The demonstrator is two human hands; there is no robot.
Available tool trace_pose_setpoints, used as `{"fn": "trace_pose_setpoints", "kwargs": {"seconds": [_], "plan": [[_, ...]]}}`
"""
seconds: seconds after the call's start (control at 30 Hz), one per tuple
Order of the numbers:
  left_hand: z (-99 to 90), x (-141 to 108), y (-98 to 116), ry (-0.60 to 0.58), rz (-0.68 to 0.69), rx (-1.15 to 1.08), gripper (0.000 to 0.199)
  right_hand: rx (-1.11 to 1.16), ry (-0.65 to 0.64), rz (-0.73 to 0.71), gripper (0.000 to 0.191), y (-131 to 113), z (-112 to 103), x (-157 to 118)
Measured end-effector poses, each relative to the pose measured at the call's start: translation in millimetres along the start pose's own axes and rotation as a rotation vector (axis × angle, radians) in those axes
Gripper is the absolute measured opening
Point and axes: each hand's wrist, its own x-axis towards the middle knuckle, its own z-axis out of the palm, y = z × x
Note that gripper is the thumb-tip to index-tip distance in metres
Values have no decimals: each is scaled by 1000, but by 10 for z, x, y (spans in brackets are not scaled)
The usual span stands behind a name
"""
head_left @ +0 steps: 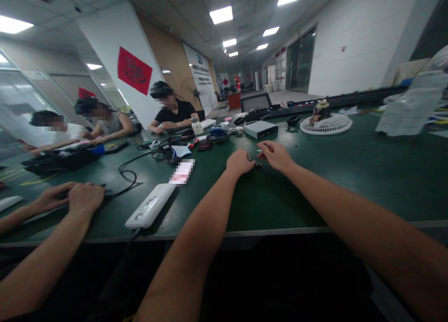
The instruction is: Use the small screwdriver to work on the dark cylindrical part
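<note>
Over the green table (280, 196), my left hand (239, 162) is closed, fingers curled round something small and dark that I cannot make out. My right hand (278, 157) faces it with the fingertips pinched together; a tiny pale bit shows at them, too small to name. Between the two hands lies a small dark ring-like part (258, 164) on the tabletop, close to my left fingertips. Just beyond the hands sits a flat grey metal box (261, 129) with a dark front.
A white power strip (151, 205) and black cables (128, 172) lie left. Beside them are a co-worker's hands (86, 198). A white fan grille with a motor (325, 121) stands at back right, near plastic bags (406, 109). Several people sit across at left.
</note>
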Motion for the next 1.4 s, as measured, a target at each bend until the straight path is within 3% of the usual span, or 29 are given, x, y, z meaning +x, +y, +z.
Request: {"fn": "trace_pose_setpoints", "kwargs": {"seconds": [0.17,0.37,0.57,0.73,0.97,1.27,1.4], "plan": [[42,13,-15,31,14,-8,38,-302,-98,-28,11,97,18,1],[43,-2,-13,31,24,-33,23,-381,-158,-20,21,90,-3,-18],[33,-24,10,46,17,-98,33,-328,-32,-34,28,75,-15,-13],[69,-4,-23,77,90,-122,36,-264,96,-44,28,69,-8,-5],[50,-14,-1,94,186,-130,37,-150,75,-24,30,183,29,47],[44,-12,12,40,125,-147,49,-199,109,12,34,183,0,54],[51,-13,11,37,114,-138,44,-192,104,-9,33,170,7,51]]}}
